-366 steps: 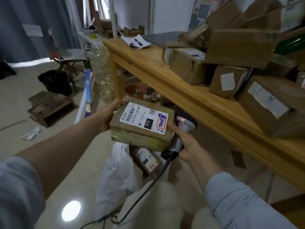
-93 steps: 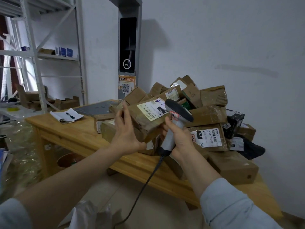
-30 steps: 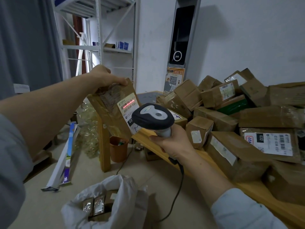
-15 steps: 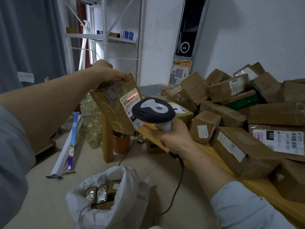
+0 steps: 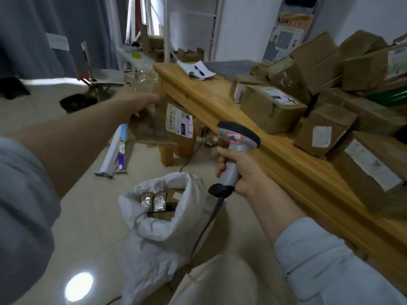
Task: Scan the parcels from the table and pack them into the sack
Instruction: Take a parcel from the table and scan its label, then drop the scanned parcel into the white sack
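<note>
**Head view:** A person packing deliveries holds a brown parcel in the left hand, with the arm stretched out above and beyond the open mouth of a white sack that stands on the floor. The fingers curl over the parcel's upper edge, though motion blur hides the exact grip. The parcel hangs below the hand with its white label turned toward the camera.

The right hand, just right of the sack's mouth and a little above it, is wrapped round the handle of a grey barcode scanner. The scanner's black cable trails down past the sack's right side. Several wrapped packets already sit inside the sack, their tops showing just under the rolled rim.

A wooden table runs along the right of the sack, heaped with more brown boxes. A notebook and pen lie at its far end, well beyond the sack.

The scanner is held clear of the label, so the scan appears finished and the step in hand looks like the drop. From the held parcel, the sack's mouth lies downward, toward the person and slightly right. The right hand is nearer the opening, but it is full, so the left hand would have to make the move. Blur leaves the parcel's long axis uncertain. The sack is already well filled, so the parcel would probably have to rest on top of the packets.
</note>
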Demonstrator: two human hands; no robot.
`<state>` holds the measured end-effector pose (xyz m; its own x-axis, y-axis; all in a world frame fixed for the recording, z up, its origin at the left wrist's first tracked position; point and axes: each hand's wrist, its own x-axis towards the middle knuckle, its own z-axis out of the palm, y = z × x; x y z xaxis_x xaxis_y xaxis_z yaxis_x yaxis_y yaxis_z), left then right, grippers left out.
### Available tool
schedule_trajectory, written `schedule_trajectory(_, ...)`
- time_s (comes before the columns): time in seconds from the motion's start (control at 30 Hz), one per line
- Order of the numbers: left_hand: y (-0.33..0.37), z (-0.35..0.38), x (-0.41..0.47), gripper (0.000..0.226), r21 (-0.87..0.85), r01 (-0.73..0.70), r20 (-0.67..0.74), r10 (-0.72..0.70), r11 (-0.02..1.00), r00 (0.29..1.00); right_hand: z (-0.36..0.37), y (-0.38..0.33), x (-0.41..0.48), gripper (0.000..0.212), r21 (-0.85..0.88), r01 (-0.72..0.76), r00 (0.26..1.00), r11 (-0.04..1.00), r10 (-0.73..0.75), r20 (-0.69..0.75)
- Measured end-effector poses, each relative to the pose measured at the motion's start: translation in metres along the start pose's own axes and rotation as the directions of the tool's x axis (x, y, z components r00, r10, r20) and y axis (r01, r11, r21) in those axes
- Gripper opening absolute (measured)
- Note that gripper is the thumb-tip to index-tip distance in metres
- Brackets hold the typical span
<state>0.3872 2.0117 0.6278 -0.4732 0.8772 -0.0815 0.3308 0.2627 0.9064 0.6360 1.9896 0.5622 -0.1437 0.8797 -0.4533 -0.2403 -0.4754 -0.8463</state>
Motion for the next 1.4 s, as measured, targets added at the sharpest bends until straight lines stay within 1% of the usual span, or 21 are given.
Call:
schedule_trajectory(0.07, -0.039, 0.005, 0.014, 0.052, 0.001, 0.103, -0.047, -0.102, 0.995, 0.994, 0.000, 0.018, 0.018, 0.018, 0.044, -0.103, 0.995, 0.994, 0.103, 0.008)
schedule_trajectory(0.13, -0.077, 0.013, 0.024, 0.033, 0.025, 0.193, -0.064, -0.192, 0.981, 0.979, -0.001, 0.036, 0.035, 0.019, 0.064, -0.186, 0.982, 0.980, 0.187, -0.013)
schedule_trajectory(0.23, -0.139, 0.034, 0.041, 0.038, 0.054, 0.282, -0.068, -0.278, 0.958, 0.958, -0.005, 0.066, 0.068, 0.005, 0.090, -0.258, 0.964, 0.962, 0.263, -0.043)
schedule_trajectory(0.3, -0.178, 0.052, 0.050, 0.036, 0.075, 0.307, -0.073, -0.302, 0.949, 0.951, -0.008, 0.085, 0.095, 0.009, 0.126, -0.305, 0.948, 0.944, 0.314, -0.058)
schedule_trajectory(0.4, -0.229, 0.082, 0.059, 0.030, 0.105, 0.339, -0.061, -0.334, 0.935, 0.940, -0.010, 0.111, 0.129, 0.005, 0.143, -0.369, 0.921, 0.919, 0.382, -0.077)
schedule_trajectory(0.43, -0.242, 0.092, 0.062, 0.036, 0.126, 0.354, -0.071, -0.347, 0.927, 0.935, -0.011, 0.119, 0.138, 0.005, 0.157, -0.380, 0.916, 0.912, 0.394, -0.076)
schedule_trajectory(0.5, -0.265, 0.109, 0.072, 0.063, 0.182, 0.388, -0.075, -0.380, 0.904, 0.922, -0.016, 0.136, 0.157, 0.007, 0.171, -0.409, 0.900, 0.896, 0.427, -0.085)
schedule_trajectory(0.57, -0.286, 0.127, 0.083, 0.068, 0.218, 0.389, -0.081, -0.381, 0.895, 0.921, -0.021, 0.150, 0.174, 0.008, 0.172, -0.431, 0.889, 0.886, 0.450, -0.087)
schedule_trajectory(0.6, -0.293, 0.136, 0.086, 0.062, 0.228, 0.382, -0.081, -0.373, 0.896, 0.924, -0.024, 0.155, 0.182, 0.008, 0.177, -0.439, 0.885, 0.881, 0.458, -0.087)
schedule_trajectory(0.67, -0.305, 0.152, 0.094, 0.039, 0.249, 0.358, -0.060, -0.354, 0.900, 0.933, -0.030, 0.165, 0.198, 0.014, 0.186, -0.442, 0.883, 0.878, 0.462, -0.086)
schedule_trajectory(0.7, -0.311, 0.160, 0.097, 0.029, 0.257, 0.350, -0.028, -0.354, 0.901, 0.935, -0.032, 0.170, 0.203, 0.020, 0.191, -0.440, 0.883, 0.877, 0.461, -0.085)
schedule_trajectory(0.77, -0.326, 0.175, 0.104, 0.023, 0.264, 0.323, 0.050, -0.347, 0.909, 0.936, -0.037, 0.177, 0.213, 0.023, 0.209, -0.446, 0.877, 0.870, 0.472, -0.092)
schedule_trajectory(0.83, -0.336, 0.187, 0.108, 0.015, 0.242, 0.312, 0.124, -0.349, 0.919, 0.929, -0.043, 0.182, 0.221, 0.019, 0.231, -0.455, 0.867, 0.860, 0.487, -0.109)
schedule_trajectory(0.9, -0.345, 0.198, 0.111, 0.010, 0.222, 0.291, 0.248, -0.343, 0.930, 0.906, -0.048, 0.186, 0.225, 0.011, 0.230, -0.460, 0.861, 0.858, 0.494, -0.120)
schedule_trajectory(0.97, -0.357, 0.212, 0.115, 0.027, 0.305, 0.250, 0.347, -0.352, 0.919, 0.869, -0.052, 0.189, 0.228, 0.004, 0.219, -0.464, 0.860, 0.858, 0.496, -0.121)
schedule_trajectory(1.0, -0.363, 0.219, 0.117, 0.034, 0.392, 0.222, 0.337, -0.364, 0.893, 0.868, -0.053, 0.191, 0.229, 0.004, 0.211, -0.465, 0.860, 0.860, 0.495, -0.125)
schedule_trajectory(1.07, -0.372, 0.230, 0.115, 0.032, 0.546, 0.160, 0.289, -0.364, 0.823, 0.885, -0.056, 0.194, 0.229, 0.004, 0.202, -0.464, 0.859, 0.863, 0.494, -0.137)
schedule_trajectory(1.13, -0.384, 0.238, 0.112, 0.039, 0.631, 0.134, 0.273, -0.381, 0.764, 0.884, -0.059, 0.195, 0.228, 0.004, 0.200, -0.470, 0.854, 0.860, 0.500, -0.143)
schedule_trajectory(1.27, -0.386, 0.239, 0.101, 0.067, 0.665, 0.205, 0.282, -0.495, 0.718, 0.822, -0.063, 0.191, 0.220, 0.008, 0.195, -0.492, 0.842, 0.848, 0.521, -0.139)
schedule_trajectory(1.33, -0.374, 0.235, 0.101, 0.068, 0.654, 0.251, 0.242, -0.511, 0.714, 0.825, -0.064, 0.185, 0.213, 0.010, 0.187, -0.494, 0.843, 0.849, 0.520, -0.139)
schedule_trajectory(1.4, -0.352, 0.230, 0.099, 0.061, 0.632, 0.216, 0.232, -0.448, 0.744, 0.863, -0.062, 0.177, 0.203, 0.012, 0.178, -0.487, 0.849, 0.855, 0.512, -0.134)
